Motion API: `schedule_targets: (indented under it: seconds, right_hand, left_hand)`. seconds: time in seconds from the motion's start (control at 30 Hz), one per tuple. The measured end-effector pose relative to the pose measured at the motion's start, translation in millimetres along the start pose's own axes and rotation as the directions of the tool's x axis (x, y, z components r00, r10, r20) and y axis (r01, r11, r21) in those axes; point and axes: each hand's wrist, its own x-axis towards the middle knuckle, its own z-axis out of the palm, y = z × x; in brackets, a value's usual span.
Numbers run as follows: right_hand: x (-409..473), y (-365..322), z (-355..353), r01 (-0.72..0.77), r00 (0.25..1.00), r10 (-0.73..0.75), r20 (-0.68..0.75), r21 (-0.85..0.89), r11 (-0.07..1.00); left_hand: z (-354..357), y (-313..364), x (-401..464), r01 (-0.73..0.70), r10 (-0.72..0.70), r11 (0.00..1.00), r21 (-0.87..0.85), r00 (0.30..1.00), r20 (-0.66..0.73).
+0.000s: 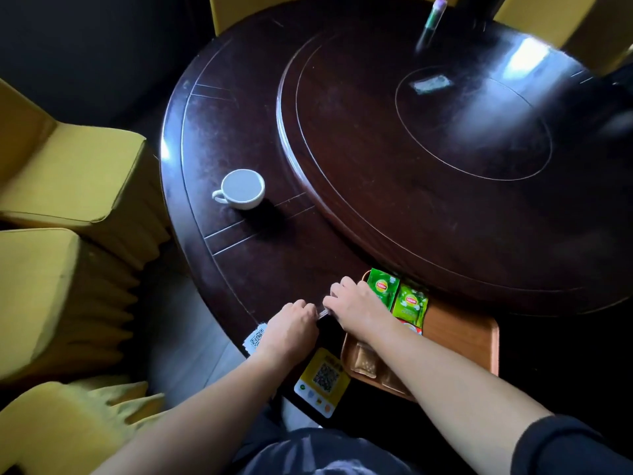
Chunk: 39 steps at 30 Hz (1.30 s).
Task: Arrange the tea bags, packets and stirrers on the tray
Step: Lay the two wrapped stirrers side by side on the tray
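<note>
Two green foil tea bag sachets [397,296] are being shown at the 12 o'clock end of a wooden tray [462,337]; a red-and-yellow "Lipton" logo is being read on each, smaller print too blurred. They are lying flat, side by side and touching. A red-edged packet [412,329] is being partly hidden just below them. Clear, crinkled packets [364,359] with pale granules are being seen at the tray's 7 o'clock corner, under the right forearm. The tray is rectangular, rounded-cornered, orange-brown, low-rimmed, and is being rested on the dark, glossy round table [260,262] at its 6 o'clock edge.

A thin, pale stirrer-like strip [322,313] is being pinched between both hands just off the tray's 9 o'clock side. The left hand [291,329] is being curled closed on one end; the right hand [356,311] is being closed on the other end, fingers folded under. What the strip is made of cannot be told.

A yellow card with a QR code [323,380] is being seen at the table edge, 8 o'clock of the tray; its writing is unreadable. A white QR tag [255,337] is being partly covered by the left wrist. A white ceramic cup [241,189], handled, is being stood at 10 o'clock. A raised round turntable [428,149] is being shown beyond, and yellow fabric chair covers [68,186] at 9 o'clock.
</note>
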Motion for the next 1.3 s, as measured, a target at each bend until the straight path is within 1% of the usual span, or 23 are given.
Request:
schedule_targets:
  seconds: [0.1, 0.17, 0.23, 0.27, 0.3, 0.37, 0.4, 0.43, 0.5, 0.53, 0.57, 0.6, 0.67, 0.7, 0.77, 0.83, 0.9, 0.97, 1.0, 1.07, 1.13, 1.2, 1.3]
  right_hand:
    - [2, -3, -5, -0.028, 0.999, 0.029, -0.03, 0.043, 0.999]
    - [0, -3, -13, -0.016, 0.995, 0.023, -0.1, 0.07, 0.997]
    - [-6, 1, -22, 0.034, 0.98, -0.016, -0.199, 0.088, 0.996]
    - [-9, 3, -25, 0.038, 0.968, -0.008, -0.251, 0.115, 0.993]
    - [-14, 5, -28, 0.011, 0.957, 0.038, -0.287, 0.167, 0.986]
    - [-27, 7, -34, -0.121, 0.936, 0.221, -0.275, 0.338, 0.933]
    - [-35, 9, -37, -0.206, 0.912, 0.339, -0.231, 0.457, 0.865]
    - [-43, 10, -38, -0.281, 0.876, 0.455, -0.162, 0.596, 0.752]
    - [-59, 11, -39, -0.366, 0.779, 0.627, 0.015, 0.822, 0.435]
    - [-68, 11, -37, -0.383, 0.736, 0.67, 0.094, 0.874, 0.298]
    - [-75, 12, -34, -0.395, 0.71, 0.685, 0.164, 0.898, 0.193]
    - [-82, 12, -31, -0.394, 0.702, 0.677, 0.223, 0.913, 0.107]
    - [-98, 12, -26, -0.327, 0.715, 0.64, 0.283, 0.944, -0.052]
    - [-107, 14, -23, -0.282, 0.72, 0.629, 0.294, 0.952, -0.122]
    - [-124, 18, -19, -0.228, 0.716, 0.621, 0.32, 0.947, -0.226]
    - [-142, 26, -12, -0.234, 0.687, 0.616, 0.387, 0.919, -0.317]
    - [-160, 36, -2, -0.238, 0.657, 0.62, 0.429, 0.898, -0.37]
    - [-179, 49, 9, -0.257, 0.605, 0.633, 0.483, 0.871, -0.42]
    - [-188, 56, 15, -0.285, 0.577, 0.641, 0.506, 0.86, -0.423]
    - [-206, 69, 25, -0.371, 0.515, 0.669, 0.536, 0.843, -0.39]
    - [-219, 81, 38, -0.475, 0.462, 0.696, 0.55, 0.816, -0.329]
    - [-227, 91, 47, -0.547, 0.433, 0.711, 0.554, 0.789, -0.282]
    - [-232, 102, 58, -0.618, 0.405, 0.713, 0.572, 0.746, -0.248]
  left_hand:
    - [-8, -5, -2, -0.011, 0.01, 0.998, -0.063, 1.0, -0.012]
    - [-15, -7, -4, -0.007, 0.006, 0.995, -0.1, 1.0, -0.006]
    - [-23, -5, -7, -0.014, 0.013, 0.991, -0.131, 1.0, -0.002]
    - [-28, -3, -9, -0.004, 0.005, 0.988, -0.156, 1.0, 0.001]
    - [-31, -1, -11, 0.01, -0.009, 0.983, -0.184, 1.0, 0.003]
    - [-39, 7, -15, 0.069, -0.064, 0.955, -0.288, 0.998, 0.029]
    - [-45, 13, -18, 0.12, -0.105, 0.923, -0.366, 0.993, 0.059]
    - [-48, 20, -19, 0.163, -0.137, 0.877, -0.451, 0.986, 0.091]
    - [-54, 39, -21, 0.221, -0.179, 0.788, -0.575, 0.975, 0.129]
    - [-55, 48, -22, 0.217, -0.183, 0.774, -0.595, 0.976, 0.118]
    - [-54, 57, -22, 0.21, -0.173, 0.76, -0.615, 0.978, 0.12]
    - [-53, 66, -22, 0.203, -0.15, 0.742, -0.639, 0.979, 0.137]
    - [-46, 83, -20, 0.199, -0.083, 0.687, -0.699, 0.977, 0.197]
    - [-42, 90, -18, 0.198, -0.062, 0.684, -0.702, 0.975, 0.214]
    - [-32, 105, -13, 0.184, -0.037, 0.725, -0.664, 0.973, 0.228]
    - [-23, 122, -9, 0.189, -0.019, 0.728, -0.659, 0.966, 0.257]
    - [-15, 140, -6, 0.224, -0.017, 0.701, -0.677, 0.954, 0.298]
    - [-8, 160, -3, 0.263, -0.036, 0.701, -0.663, 0.942, 0.335]
    - [-4, 170, -1, 0.279, -0.038, 0.706, -0.65, 0.933, 0.359]
    - [6, 188, 5, 0.31, -0.051, 0.713, -0.629, 0.918, 0.394]
    - [18, 204, 12, 0.312, -0.061, 0.739, -0.597, 0.913, 0.403]
    - [28, 217, 19, 0.319, -0.08, 0.774, -0.547, 0.906, 0.416]
    - [42, 232, 32, 0.399, -0.144, 0.757, -0.517, 0.874, 0.464]
